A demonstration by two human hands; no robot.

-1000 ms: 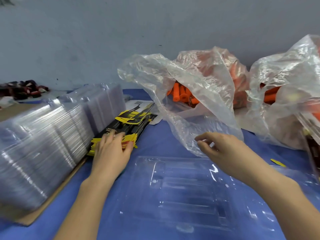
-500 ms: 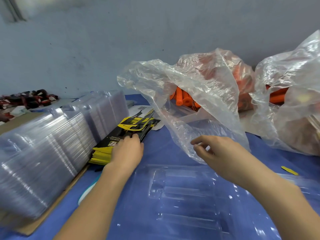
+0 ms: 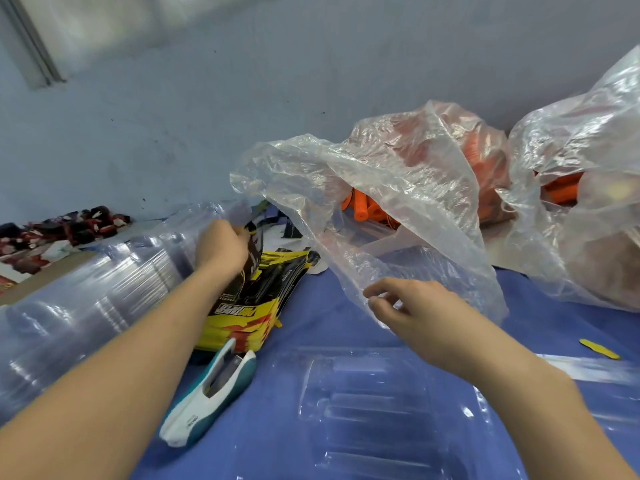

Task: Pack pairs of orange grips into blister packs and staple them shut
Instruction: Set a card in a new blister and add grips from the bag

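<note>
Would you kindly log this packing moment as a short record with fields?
left hand: grips an insert card, raised above the card stack
right hand: at the lower edge of the clear bag; whether it pinches the film is unclear
orange grips: inside the clear bag
blister pack: open, empty, flat on the blue cloth
stapler: lies beside the card stack, untouched
</note>
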